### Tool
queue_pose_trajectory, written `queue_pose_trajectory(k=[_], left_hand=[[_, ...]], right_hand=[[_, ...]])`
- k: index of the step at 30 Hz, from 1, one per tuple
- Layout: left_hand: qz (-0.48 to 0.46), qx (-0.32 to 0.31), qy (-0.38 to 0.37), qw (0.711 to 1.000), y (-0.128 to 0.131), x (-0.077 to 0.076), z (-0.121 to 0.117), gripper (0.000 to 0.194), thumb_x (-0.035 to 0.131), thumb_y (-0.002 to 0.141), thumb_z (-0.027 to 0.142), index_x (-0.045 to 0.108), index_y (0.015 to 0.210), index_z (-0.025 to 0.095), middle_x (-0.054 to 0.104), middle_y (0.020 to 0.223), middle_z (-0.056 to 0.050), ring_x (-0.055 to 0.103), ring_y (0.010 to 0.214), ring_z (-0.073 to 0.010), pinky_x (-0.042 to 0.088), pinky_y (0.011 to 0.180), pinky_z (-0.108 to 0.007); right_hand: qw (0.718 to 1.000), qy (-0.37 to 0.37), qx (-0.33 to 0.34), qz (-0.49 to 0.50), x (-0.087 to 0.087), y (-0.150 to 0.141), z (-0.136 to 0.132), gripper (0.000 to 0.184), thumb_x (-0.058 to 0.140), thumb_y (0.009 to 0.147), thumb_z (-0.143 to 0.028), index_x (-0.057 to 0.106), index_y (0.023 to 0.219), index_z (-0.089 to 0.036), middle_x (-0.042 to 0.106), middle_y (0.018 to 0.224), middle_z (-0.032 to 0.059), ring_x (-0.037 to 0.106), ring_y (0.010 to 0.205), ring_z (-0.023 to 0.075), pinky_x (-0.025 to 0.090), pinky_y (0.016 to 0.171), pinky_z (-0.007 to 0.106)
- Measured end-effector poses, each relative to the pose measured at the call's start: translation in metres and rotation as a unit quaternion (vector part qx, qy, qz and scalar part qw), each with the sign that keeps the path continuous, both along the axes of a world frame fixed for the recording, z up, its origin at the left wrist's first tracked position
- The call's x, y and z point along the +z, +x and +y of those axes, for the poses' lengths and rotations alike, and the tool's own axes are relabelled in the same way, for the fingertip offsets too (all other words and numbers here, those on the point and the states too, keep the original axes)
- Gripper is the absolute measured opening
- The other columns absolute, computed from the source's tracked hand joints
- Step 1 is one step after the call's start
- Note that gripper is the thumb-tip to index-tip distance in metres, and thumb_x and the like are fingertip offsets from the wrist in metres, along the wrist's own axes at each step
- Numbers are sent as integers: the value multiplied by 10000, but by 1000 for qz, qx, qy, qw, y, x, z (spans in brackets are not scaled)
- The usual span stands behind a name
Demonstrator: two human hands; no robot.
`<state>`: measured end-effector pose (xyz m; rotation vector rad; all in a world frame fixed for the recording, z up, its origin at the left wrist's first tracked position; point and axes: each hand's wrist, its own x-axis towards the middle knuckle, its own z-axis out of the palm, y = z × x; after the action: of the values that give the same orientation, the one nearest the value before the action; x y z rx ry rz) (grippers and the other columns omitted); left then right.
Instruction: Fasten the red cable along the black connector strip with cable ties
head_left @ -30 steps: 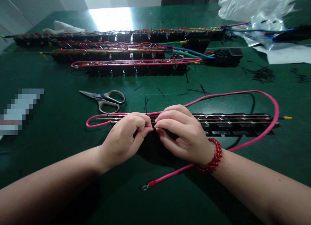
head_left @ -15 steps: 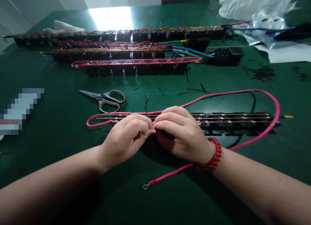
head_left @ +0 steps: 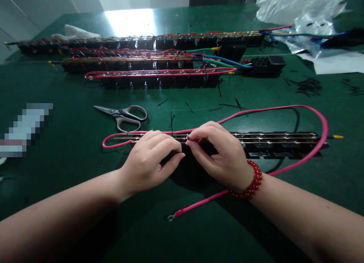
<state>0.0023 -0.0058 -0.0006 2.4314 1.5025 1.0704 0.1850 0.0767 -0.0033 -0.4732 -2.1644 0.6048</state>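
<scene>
A long black strip assembly (head_left: 281,143) with thin copper-coloured rods lies across the green table. A pink cable (head_left: 284,106) runs along its back edge at left, then loops wide to the right. Its ring-terminal end (head_left: 170,217) lies near the front. My right hand (head_left: 220,155) pinches a small dark piece over the rods, apparently a black cable tie; most of it is hidden. My left hand (head_left: 156,160) curls over the assembly, thumb and forefinger close together; what they hold, if anything, is hidden. Scissors (head_left: 125,115) lie behind my left hand.
Several finished-looking wired strip assemblies (head_left: 156,81) lie along the back. Loose black ties (head_left: 308,86) are heaped at right, with several more scattered behind my hands. Plastic bags (head_left: 307,13) are at the back right. A blurred-out item (head_left: 28,128) lies at left.
My hands have drawn slightly apart from where their fingertips met. The right fingertips have shifted right and up, showing the dark piece in the pinch. The cable lies as before.
</scene>
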Motion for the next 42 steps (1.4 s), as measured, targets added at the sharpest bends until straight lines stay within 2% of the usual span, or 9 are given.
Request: queue_pose_trajectory(k=[5,10,15,22,30,36,42], left_hand=[[27,0,-6,1000,0,-2,0,22,565,929,191,587,930,192,697,898,-48,605,813,-177,475,757,-338],[31,-2,-5,1000,-2,-3,1,92,538,907,149,594,973,182,696,932,-64,604,846,-193,491,774,-345],[38,-7,3,999,-2,-3,2,96,540,908,174,605,977,159,698,929,-72,608,846,-202,485,772,-348],[56,-9,-8,998,-3,-4,4,109,537,935,247,616,923,174,697,878,-41,617,817,-191,449,748,-333],[69,-1,-8,998,-3,-6,3,88,535,901,193,620,895,171,693,858,-34,591,796,-182,432,741,-325],[77,-5,-10,997,-4,-6,2,79,546,904,195,622,898,176,713,896,-30,592,810,-178,431,746,-325],[67,-2,-19,998,-3,-1,2,132,500,926,214,622,904,167,690,864,-48,600,801,-183,442,742,-329]], right_hand=[[999,21,33,21,0,0,3,124,589,863,-107,622,898,-221,691,858,26,627,816,172,525,743,338],[998,16,62,16,1,1,2,111,589,879,-120,612,915,-222,699,832,18,638,771,161,540,717,318],[998,-3,57,9,2,3,0,105,622,871,-137,597,932,-219,684,809,13,653,719,142,548,670,275],[1000,-22,8,10,-1,5,0,128,643,874,-161,588,955,-243,694,828,9,673,673,150,549,613,268],[998,-57,21,8,1,8,-2,146,580,910,-184,572,1051,-221,699,891,22,689,726,146,564,671,275],[999,-13,31,-1,3,6,-1,132,584,897,-113,613,981,-210,725,894,13,685,753,119,555,696,224],[1000,-6,18,7,0,5,-2,60,596,917,-171,605,964,-207,712,859,5,672,731,118,547,673,219]])
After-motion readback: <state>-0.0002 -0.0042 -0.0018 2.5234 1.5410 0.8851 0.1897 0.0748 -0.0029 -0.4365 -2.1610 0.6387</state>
